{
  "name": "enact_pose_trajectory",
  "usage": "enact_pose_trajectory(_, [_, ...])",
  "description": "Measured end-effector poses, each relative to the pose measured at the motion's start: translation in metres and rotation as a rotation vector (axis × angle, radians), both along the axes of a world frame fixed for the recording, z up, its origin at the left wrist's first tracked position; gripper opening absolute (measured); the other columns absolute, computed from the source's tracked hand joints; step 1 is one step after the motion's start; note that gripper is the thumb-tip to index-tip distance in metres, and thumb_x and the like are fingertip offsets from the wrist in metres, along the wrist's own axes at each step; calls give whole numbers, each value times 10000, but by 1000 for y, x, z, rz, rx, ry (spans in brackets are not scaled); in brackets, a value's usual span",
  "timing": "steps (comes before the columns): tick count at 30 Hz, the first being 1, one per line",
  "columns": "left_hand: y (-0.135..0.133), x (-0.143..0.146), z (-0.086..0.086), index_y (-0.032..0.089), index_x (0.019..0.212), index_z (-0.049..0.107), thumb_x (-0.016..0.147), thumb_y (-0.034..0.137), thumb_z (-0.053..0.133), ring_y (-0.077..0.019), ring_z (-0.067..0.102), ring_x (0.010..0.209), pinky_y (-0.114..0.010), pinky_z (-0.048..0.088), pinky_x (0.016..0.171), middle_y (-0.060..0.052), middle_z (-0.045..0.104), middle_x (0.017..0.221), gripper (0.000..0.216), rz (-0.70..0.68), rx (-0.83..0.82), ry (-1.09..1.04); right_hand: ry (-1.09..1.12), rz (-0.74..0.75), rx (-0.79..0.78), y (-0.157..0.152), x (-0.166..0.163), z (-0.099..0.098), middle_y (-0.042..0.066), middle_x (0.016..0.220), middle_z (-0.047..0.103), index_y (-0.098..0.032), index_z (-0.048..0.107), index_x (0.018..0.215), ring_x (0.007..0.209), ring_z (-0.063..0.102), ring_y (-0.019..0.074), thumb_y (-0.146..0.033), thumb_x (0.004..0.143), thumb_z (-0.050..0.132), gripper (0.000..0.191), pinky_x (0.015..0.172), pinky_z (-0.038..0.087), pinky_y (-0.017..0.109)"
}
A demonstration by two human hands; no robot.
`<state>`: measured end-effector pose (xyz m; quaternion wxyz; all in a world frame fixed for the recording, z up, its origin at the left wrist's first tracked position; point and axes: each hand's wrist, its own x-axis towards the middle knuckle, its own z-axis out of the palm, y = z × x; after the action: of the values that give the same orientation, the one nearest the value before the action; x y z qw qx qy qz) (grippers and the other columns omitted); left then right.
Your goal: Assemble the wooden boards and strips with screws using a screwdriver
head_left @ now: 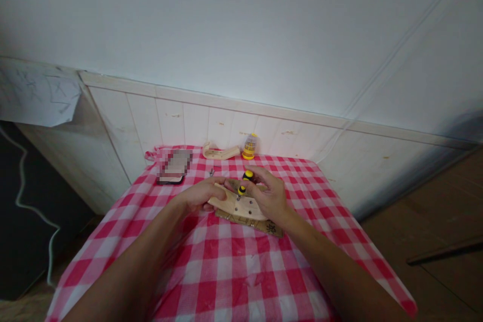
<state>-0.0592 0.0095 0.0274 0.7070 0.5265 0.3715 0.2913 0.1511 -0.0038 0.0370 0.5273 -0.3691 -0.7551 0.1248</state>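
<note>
My left hand (209, 193) grips the left end of a pale wooden piece (226, 202), which has several dark screws or holes in it. My right hand (270, 193) is closed around a black-and-yellow screwdriver (248, 176). The screwdriver leans with its lower end at the wood, close to one of the dark spots; whether its tip sits in a screw is too small to make out. Under the wood lies a piece of brown cardboard (274, 229) with dark marks on it. My right fingers partly hide the screwdriver's handle and the wood's right side.
Against the wall stands a yellow container with a clear top (249, 147), beside a second, curved wooden piece (221, 153). A phone-like device (175, 166) with a blurred screen lies at the back left. Small metal bits (212, 172) rest on the checked tablecloth (219, 282).
</note>
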Motion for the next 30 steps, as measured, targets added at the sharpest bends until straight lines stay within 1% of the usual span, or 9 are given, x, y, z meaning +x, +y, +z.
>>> enact_pose_trajectory(3, [1, 0, 0, 147, 901, 602, 526, 174, 599, -58, 393, 373, -180, 152, 334, 21, 591, 632, 376, 3, -8, 2, -72, 49, 46, -1, 1, 4, 33, 1031, 782, -321, 689, 1238, 871, 742, 203, -309, 923, 671, 316, 801, 614, 341])
enact_pose_trajectory(7, [2, 1, -3, 146, 888, 605, 527, 171, 601, -62, 410, 380, -180, 152, 331, 17, 589, 641, 362, 1, 2, -11, -167, 97, 60, -2, 4, 7, 52, 1142, 764, -312, 633, 1322, 969, 734, 210, -226, 938, 611, 394, 840, 607, 349])
enact_pose_trajectory(10, [2, 1, -2, 147, 886, 603, 524, 175, 598, -63, 406, 375, -179, 153, 328, 21, 584, 631, 364, 2, -1, -12, -151, 95, 43, -2, 4, 8, 52, 1181, 753, -308, 640, 1306, 1013, 727, 217, -211, 922, 611, 397, 888, 601, 373])
enact_pose_trajectory(16, [0, 2, 2, 149, 874, 597, 502, 191, 594, -60, 390, 365, -176, 151, 319, 26, 577, 608, 375, 9, -6, 17, -77, 81, 12, 0, 1, 4, 48, 1113, 764, -298, 681, 1233, 955, 737, 215, -223, 884, 666, 357, 882, 608, 374])
enact_pose_trajectory(24, [0, 1, 0, 144, 890, 607, 509, 185, 590, -57, 386, 363, -180, 160, 325, 22, 582, 620, 384, 23, 5, 28, -43, 23, -21, 0, -1, 2, 24, 948, 768, -296, 711, 1167, 809, 722, 199, -242, 826, 748, 347, 774, 615, 332])
enact_pose_trajectory(30, [0, 1, 0, 150, 877, 608, 508, 181, 591, -63, 400, 368, -175, 161, 321, 28, 574, 618, 371, 28, -7, -1, -36, 22, -18, -1, -2, 4, 7, 878, 756, -293, 721, 1121, 732, 704, 182, -297, 818, 772, 307, 706, 604, 300])
